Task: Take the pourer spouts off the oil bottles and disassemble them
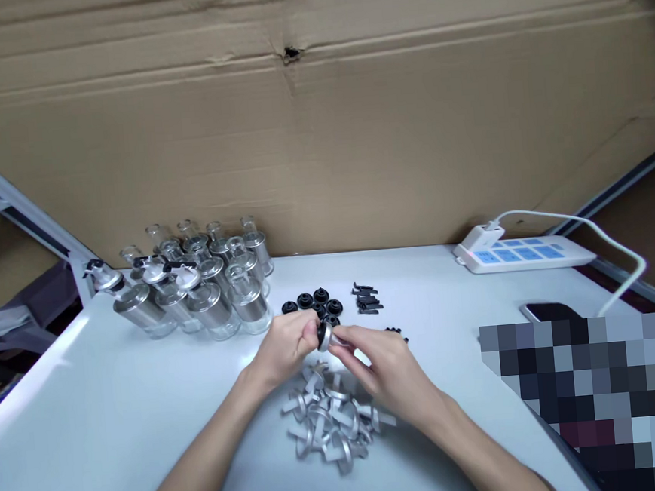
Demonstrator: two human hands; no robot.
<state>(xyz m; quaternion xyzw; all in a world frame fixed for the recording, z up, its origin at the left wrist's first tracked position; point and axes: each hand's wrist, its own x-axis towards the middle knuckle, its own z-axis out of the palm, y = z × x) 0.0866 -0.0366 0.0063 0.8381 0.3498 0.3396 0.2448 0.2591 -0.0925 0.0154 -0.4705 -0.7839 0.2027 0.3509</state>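
Observation:
My right hand (391, 365) pinches a silver metal cap (330, 337) by its narrow end. Against it, my left hand (287, 347) is closed on a black stopper, mostly hidden by the fingers, at the cap's wide side. Below the hands lies a loose heap of silver metal caps (330, 419) with flat tabs. Just beyond the hands sit several round black stoppers (305, 301). To their right are small black levers (367, 301) in a group, and some tiny black pieces (395, 331) partly behind my right hand.
Several glass bottles with metal bands (211, 307) stand at the back left, the nearest with silver-and-black tops. A white power strip (532, 253) with a plugged cable and a phone (553, 312) lie on the right. A cardboard wall (353, 137) backs the white table (148, 411).

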